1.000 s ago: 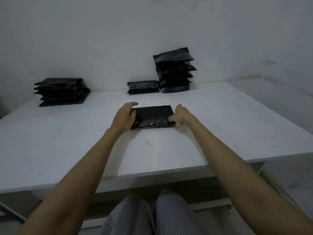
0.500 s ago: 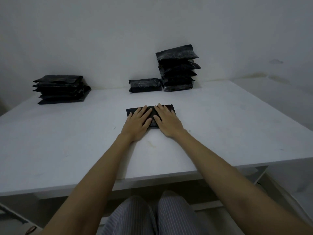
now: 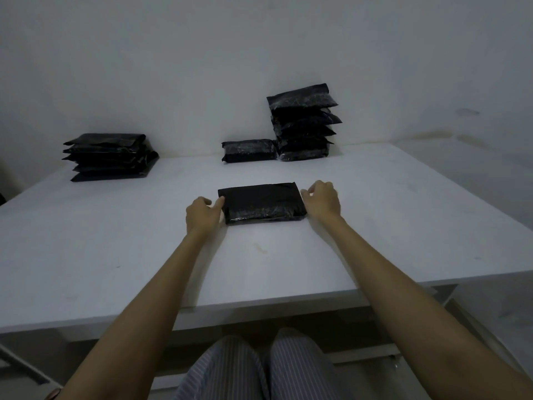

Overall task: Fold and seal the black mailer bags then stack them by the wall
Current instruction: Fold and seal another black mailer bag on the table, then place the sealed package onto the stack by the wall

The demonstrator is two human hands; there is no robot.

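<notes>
A folded black bag lies flat on the white tabletop in front of me, about midway between the near edge and the wall. My left hand sits at its left end, fingers loosely curled, with the thumb touching the bag's upper left corner. My right hand is at the right end, fingers bent down beside the edge; I cannot tell whether it truly grips the bag or only touches it. Against the wall at the far right stands a tall stack of sealed bags, and a single sealed bag lies just to the left of that stack, touching it or nearly so. Well apart, at the far left, a lower pile of flatter black bags rests on the tabletop. My striped trousers show below the table's edge.
</notes>
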